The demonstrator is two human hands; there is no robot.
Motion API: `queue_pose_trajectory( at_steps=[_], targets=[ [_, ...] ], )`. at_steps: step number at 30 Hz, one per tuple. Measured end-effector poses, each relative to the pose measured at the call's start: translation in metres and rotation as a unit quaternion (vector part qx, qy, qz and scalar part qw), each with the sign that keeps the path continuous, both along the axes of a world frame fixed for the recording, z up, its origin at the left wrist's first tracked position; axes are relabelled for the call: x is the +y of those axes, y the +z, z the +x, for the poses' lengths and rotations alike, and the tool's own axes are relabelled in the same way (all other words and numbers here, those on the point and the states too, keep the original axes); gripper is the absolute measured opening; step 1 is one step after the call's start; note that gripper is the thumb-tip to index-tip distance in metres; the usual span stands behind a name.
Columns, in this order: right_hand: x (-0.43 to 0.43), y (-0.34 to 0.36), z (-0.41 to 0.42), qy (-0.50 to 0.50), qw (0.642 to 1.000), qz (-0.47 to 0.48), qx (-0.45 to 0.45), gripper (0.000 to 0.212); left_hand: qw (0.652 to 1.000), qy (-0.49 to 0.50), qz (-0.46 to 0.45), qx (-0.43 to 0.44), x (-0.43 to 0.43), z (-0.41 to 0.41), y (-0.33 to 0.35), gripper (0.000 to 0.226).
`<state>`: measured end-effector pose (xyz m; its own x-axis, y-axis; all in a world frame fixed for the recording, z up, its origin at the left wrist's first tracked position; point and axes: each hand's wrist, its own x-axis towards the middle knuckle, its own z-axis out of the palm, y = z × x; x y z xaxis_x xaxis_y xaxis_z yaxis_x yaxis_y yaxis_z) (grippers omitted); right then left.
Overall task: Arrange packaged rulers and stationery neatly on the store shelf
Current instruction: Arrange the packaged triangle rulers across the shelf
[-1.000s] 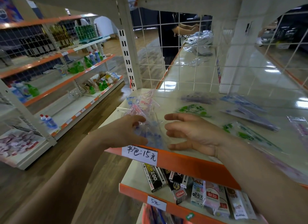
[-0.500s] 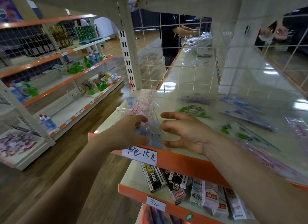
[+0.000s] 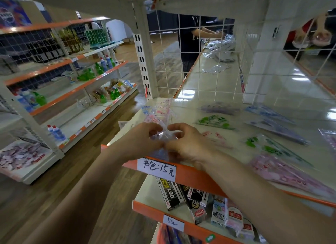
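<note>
Evidently the step in hand is tidying one clear packet at the front left corner of the shelf. The left hand and the right hand meet over it, fingers curled, each pinching the plastic from its own side. The packet sits low over the shelf, just above the price label; whether it rests on the surface or is lifted a little I cannot tell, since the hands cover its underside. Just behind it stands a loose pile of packets with pink and blue print.

Further right, other packets lie scattered and at odd angles, well apart from one another: a green packet near the middle and a pink packet by the front edge.

By my reading the job is at an early stage. The next move calls for laying this packet flat and square against the pile, then gathering the scattered ones into line. Slippery plastic may slide when released.
</note>
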<state>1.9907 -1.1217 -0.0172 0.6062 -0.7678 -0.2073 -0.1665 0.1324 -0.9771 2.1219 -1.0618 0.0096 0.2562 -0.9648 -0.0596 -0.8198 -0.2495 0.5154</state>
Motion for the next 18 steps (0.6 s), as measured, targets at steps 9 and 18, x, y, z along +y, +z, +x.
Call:
queue_pose_trajectory(
  at_steps=[9,18],
  targets=[
    [-0.008,0.006,-0.002,0.011,0.998,-0.026,0.055,0.027,0.992,0.035,-0.046,0.116,0.007,0.021,0.001,0.031],
    [-0.014,0.012,-0.022,0.021,0.998,0.004,0.056,0.010,0.993,-0.021,0.109,0.049,0.024,0.028,0.003,0.061]
  ],
)
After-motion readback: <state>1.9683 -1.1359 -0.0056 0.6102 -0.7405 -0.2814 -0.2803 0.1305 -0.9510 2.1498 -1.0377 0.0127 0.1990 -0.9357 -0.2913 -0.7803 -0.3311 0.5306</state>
